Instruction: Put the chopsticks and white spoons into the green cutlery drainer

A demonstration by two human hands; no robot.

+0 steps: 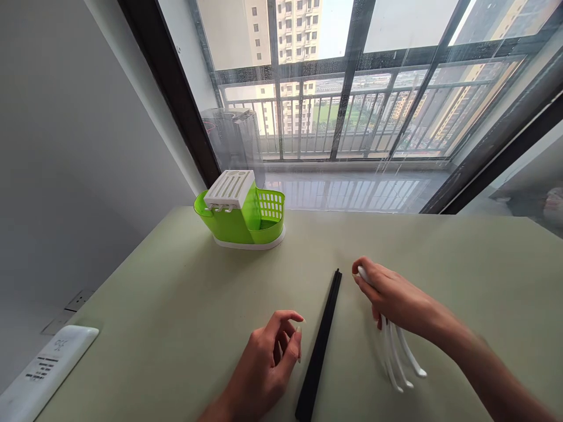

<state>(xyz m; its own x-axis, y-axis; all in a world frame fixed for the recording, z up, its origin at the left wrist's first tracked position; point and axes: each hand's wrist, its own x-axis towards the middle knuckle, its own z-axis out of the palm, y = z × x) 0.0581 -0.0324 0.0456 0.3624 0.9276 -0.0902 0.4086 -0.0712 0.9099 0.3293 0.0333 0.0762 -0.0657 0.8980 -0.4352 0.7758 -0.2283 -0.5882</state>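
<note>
My right hand (387, 293) is wrapped round several white spoons (393, 351) and holds them over the table. Their slim handles with hooked ends stick out below the palm, and a white rounded part shows by the thumb and forefinger. Most of the spoons is hidden by the hand. To the left, a bundle of black chopsticks (323, 340) lies on the table between my hands. My left hand (272, 354) hovers beside the chopsticks without touching them, its fingers loosely bent and apart, with nothing in it.
A green and white utensil holder (246, 223) with slots, small hooks and a basket side stands at the table's back left. A white slab-like object with printing (48, 366) lies at the left edge. Behind the pale green table (176, 305) is a large window (352, 181).
</note>
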